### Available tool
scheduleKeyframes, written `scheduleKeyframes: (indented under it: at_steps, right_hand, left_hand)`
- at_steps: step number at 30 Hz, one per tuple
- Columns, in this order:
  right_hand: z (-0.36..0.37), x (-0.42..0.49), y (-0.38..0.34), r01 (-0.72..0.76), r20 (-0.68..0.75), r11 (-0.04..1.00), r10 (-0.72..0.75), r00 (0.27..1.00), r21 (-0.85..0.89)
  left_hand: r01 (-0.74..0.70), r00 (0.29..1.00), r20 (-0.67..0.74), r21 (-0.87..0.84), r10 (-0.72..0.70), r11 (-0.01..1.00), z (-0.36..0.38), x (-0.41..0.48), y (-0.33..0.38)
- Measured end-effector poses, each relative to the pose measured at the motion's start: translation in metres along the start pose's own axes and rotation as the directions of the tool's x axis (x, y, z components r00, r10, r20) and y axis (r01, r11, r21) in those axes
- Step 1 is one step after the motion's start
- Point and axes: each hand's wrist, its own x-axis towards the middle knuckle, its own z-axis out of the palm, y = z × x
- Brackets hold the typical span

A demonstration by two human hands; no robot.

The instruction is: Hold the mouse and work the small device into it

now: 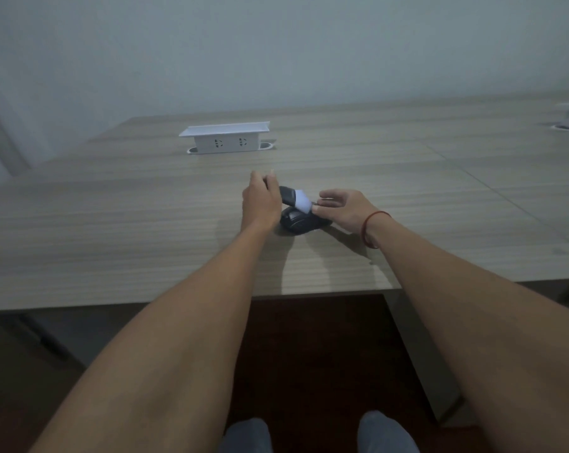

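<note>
Dim, bluish, soft light; faint shadows fall toward the viewer under the forearms; edges bend and blur.

Pale wall [276,44], wood-grain table [113,223], dark floor [309,354], dim light

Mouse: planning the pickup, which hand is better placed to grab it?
Probably right: the right hand is just over the mouse, only fingertips at the white piece; the left hand grips the dark object.
</note>
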Motion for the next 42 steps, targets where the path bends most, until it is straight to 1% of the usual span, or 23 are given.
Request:
scheduleKeyframes:
  at_steps: [1,3,5,7,9,10,12,14,17,19,21,23,24,26,27,29,31,32,34,36,38,40,42]
  right_hand:
    - [0.0,0.0,0.001,0.002,0.003,1.0,-0.002,1.0,0.007]
    - [0.0,-0.001,0.003,0.001,-0.003,1.0,0.0,1.0,0.03]
    - [0.0,-0.002,0.001,-0.002,-0.016,1.0,0.002,1.0,0.011]
    - [-0.001,-0.003,-0.002,-0.013,0.001,1.0,0.013,1.0,-0.021]
    - [0.001,-0.003,-0.003,-0.036,0.055,0.999,0.037,0.998,-0.018]
    - [0.002,-0.003,-0.003,-0.04,0.064,0.999,0.041,0.997,-0.021]
    - [0.005,-0.001,0.001,-0.027,0.045,0.999,0.028,0.999,-0.022]
    - [0.006,0.0,0.002,-0.017,0.031,1.0,0.017,0.999,-0.007]
    - [0.004,0.001,-0.001,-0.017,0.061,1.0,0.017,0.998,0.003]
    - [0.004,0.001,-0.003,-0.014,0.077,1.0,0.014,0.997,-0.001]
    - [0.005,0.001,-0.005,-0.014,0.096,1.0,0.016,0.995,-0.023]
    - [0.005,0.0,-0.006,-0.011,0.106,0.999,0.015,0.994,-0.038]
    - [0.004,-0.001,-0.006,-0.012,0.106,0.999,0.016,0.994,-0.036]
    - [0.003,0.0,-0.005,-0.014,0.106,1.0,0.017,0.994,-0.028]
    - [0.002,0.001,-0.005,-0.011,0.103,0.999,0.015,0.995,-0.034]
    - [0.003,0.004,-0.006,-0.013,0.084,0.997,0.019,0.996,-0.07]
    - [0.001,0.005,-0.007,-0.033,0.053,0.996,0.038,0.998,-0.081]
    - [0.003,0.006,-0.007,-0.042,0.058,0.996,0.047,0.997,-0.078]
    - [0.0,0.005,-0.006,-0.052,0.058,0.995,0.058,0.997,-0.089]
    - [-0.004,0.005,-0.007,-0.062,0.067,0.993,0.069,0.995,-0.096]
    - [-0.007,0.006,-0.007,-0.068,0.051,0.993,0.074,0.996,-0.098]
    - [-0.004,0.008,-0.009,-0.068,-0.014,0.992,0.067,0.998,-0.11]
    - [0.003,0.009,-0.011,-0.077,-0.113,0.987,0.061,0.992,-0.144]
  left_hand:
    - [0.024,1.0,0.001,0.037,-0.024,0.999,0.0,0.002,-0.003]
    - [0.103,0.993,-0.064,0.083,-0.098,0.991,-0.004,0.007,-0.009]
    - [0.132,0.986,-0.11,0.063,-0.125,0.989,-0.007,0.012,-0.012]
    - [0.09,0.992,-0.089,0.0,-0.09,0.996,-0.005,0.012,-0.007]
    - [0.043,0.997,-0.06,-0.039,-0.045,0.998,0.003,0.008,-0.002]
    - [0.023,0.999,-0.046,-0.029,-0.024,0.999,0.006,0.006,-0.001]
    - [-0.002,0.999,-0.037,0.053,0.004,0.999,0.008,0.005,-0.003]
    - [0.021,0.996,-0.091,0.116,-0.011,0.993,0.003,0.009,-0.01]
    - [0.026,0.988,-0.15,0.038,-0.02,0.999,-0.006,0.012,-0.013]
    - [0.0,0.991,-0.136,-0.049,-0.007,0.999,-0.005,0.011,-0.006]
    - [-0.008,0.996,-0.092,-0.084,0.0,0.996,0.001,0.006,0.001]
    - [0.0,0.999,-0.036,-0.041,-0.002,0.999,0.009,0.003,0.001]
    - [0.033,0.999,-0.025,-0.001,-0.033,0.999,0.011,0.003,0.0]
    - [0.113,0.993,-0.049,0.051,-0.11,0.992,0.01,0.005,0.002]
    - [0.121,0.991,-0.067,0.059,-0.117,0.991,0.008,0.006,0.003]
    - [0.06,0.994,-0.091,0.035,-0.057,0.998,0.004,0.009,0.006]
    - [-0.016,0.997,-0.075,-0.025,0.015,1.0,0.003,0.008,0.008]
    - [-0.028,0.998,-0.06,-0.027,0.027,0.999,0.001,0.006,0.004]
    - [-0.002,1.0,-0.029,0.007,0.002,1.0,0.0,0.006,-0.004]
    - [0.071,0.996,-0.05,0.051,-0.068,0.996,-0.004,0.007,-0.014]
    - [0.099,0.993,-0.076,0.063,-0.095,0.993,-0.011,0.008,-0.023]
    - [0.09,0.992,-0.088,0.053,-0.085,0.995,-0.017,0.007,-0.029]
    - [0.099,0.989,-0.109,0.035,-0.095,0.994,-0.021,0.004,-0.03]
